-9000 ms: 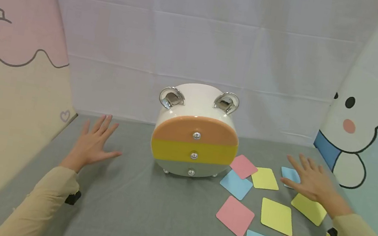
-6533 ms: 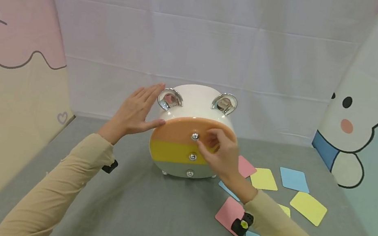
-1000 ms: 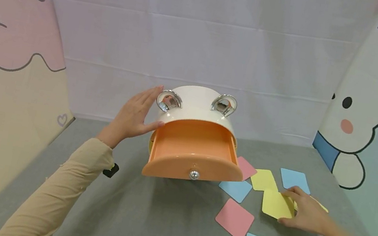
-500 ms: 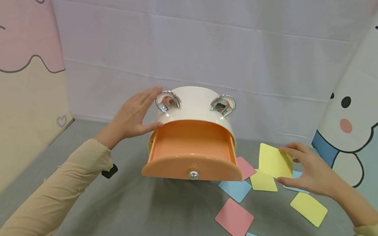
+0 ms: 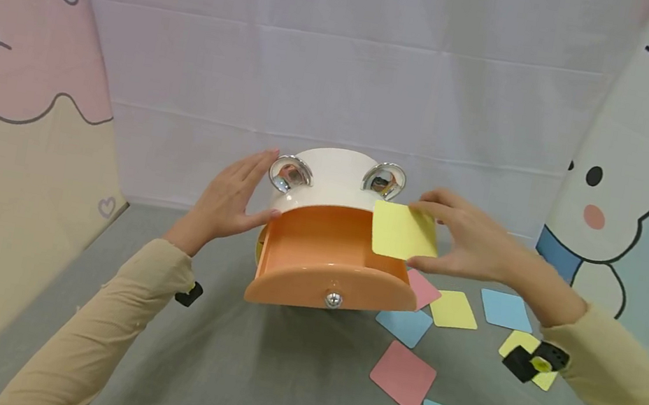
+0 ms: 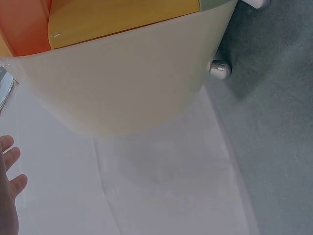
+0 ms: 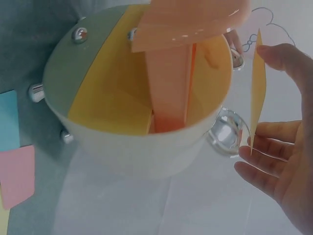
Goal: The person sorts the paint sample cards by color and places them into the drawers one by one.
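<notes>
As right hand (image 5: 464,237) pinches one card (image 5: 399,233), eight tabletop cards (image 5: 402,376)

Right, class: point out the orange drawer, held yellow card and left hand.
Orange drawer (image 5: 308,283): head view, on its front panel.
Held yellow card (image 5: 401,233): head view, middle of face.
Left hand (image 5: 224,201): head view, its back.

The orange drawer (image 5: 331,288), flush with the cabinet (image 5: 335,176) in the two earliest pictures, now stands pulled out, and the left hand (image 5: 222,204) has come from the table (image 5: 283,380) to the cabinet's side. The right hand (image 5: 468,239), at the drawer's knob (image 5: 333,300) earlier and then down among the cards, has lifted one yellow card (image 5: 402,232) off the table and carried it leftward, until in the head view it overlaps the drawer's right rear corner.
</notes>
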A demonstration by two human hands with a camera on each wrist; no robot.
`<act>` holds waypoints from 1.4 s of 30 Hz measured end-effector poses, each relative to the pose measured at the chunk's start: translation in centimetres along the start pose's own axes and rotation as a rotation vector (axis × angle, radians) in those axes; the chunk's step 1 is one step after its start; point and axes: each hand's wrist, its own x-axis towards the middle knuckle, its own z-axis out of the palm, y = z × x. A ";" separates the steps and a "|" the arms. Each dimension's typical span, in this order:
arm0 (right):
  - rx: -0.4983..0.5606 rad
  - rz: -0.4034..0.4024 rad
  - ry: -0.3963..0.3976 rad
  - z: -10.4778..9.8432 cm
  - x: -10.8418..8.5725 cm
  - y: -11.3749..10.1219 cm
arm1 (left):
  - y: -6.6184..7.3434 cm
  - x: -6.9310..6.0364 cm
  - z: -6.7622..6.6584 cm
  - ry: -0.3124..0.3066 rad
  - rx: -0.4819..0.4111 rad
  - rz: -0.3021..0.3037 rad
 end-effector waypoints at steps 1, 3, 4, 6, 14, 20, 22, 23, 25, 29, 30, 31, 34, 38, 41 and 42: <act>0.000 -0.011 -0.005 0.1 0.6 -0.4 | 0.0 0.0 0.0 -0.001 -0.001 0.000; 0.007 -0.044 -0.014 0.2 1.9 -1.2 | -0.1 0.0 0.0 -0.001 -0.002 -0.002; 0.011 -0.058 -0.019 0.4 2.5 -1.6 | -0.2 -0.1 0.0 -0.001 -0.002 -0.003; 0.016 -0.074 -0.033 0.7 3.6 -2.4 | -0.3 -0.1 0.0 -0.001 -0.003 -0.004; 0.029 -0.084 -0.087 2.3 6.1 -4.2 | -0.4 -0.2 0.0 -0.008 0.000 -0.012; 0.046 -0.124 -0.080 3.2 7.1 -5.1 | -0.4 -0.3 -0.1 -0.011 -0.002 -0.019; 0.043 -0.133 -0.083 3.4 7.3 -5.5 | -0.3 -0.3 -0.1 -0.012 -0.004 -0.017; 0.045 -0.137 -0.086 3.4 7.4 -5.7 | -0.3 -0.3 -0.1 -0.014 -0.004 -0.017; 0.050 -0.149 -0.086 3.6 7.6 -6.0 | -0.3 -0.3 -0.1 -0.017 -0.004 -0.018; 0.058 -0.165 -0.076 3.8 7.8 -6.7 | -0.3 -0.3 -0.1 -0.016 -0.004 -0.015; 0.054 -0.167 -0.073 3.9 7.8 -6.7 | -0.3 -0.3 -0.1 -0.013 -0.005 -0.013; 0.052 -0.168 -0.070 3.9 7.8 -6.8 | -0.3 -0.3 0.0 -0.011 -0.005 -0.011; 0.047 -0.169 -0.062 4.0 7.8 -6.9 | -0.4 -0.3 0.0 -0.006 -0.008 -0.008; 0.049 -0.169 -0.064 4.1 7.8 -6.8 | -0.4 -0.3 0.0 -0.005 -0.006 -0.006; 0.049 -0.167 -0.069 4.2 7.9 -6.8 | -0.4 -0.3 0.0 -0.004 -0.006 -0.004; 0.051 -0.166 -0.071 4.3 7.9 -6.8 | -0.3 -0.3 0.0 -0.004 -0.006 -0.003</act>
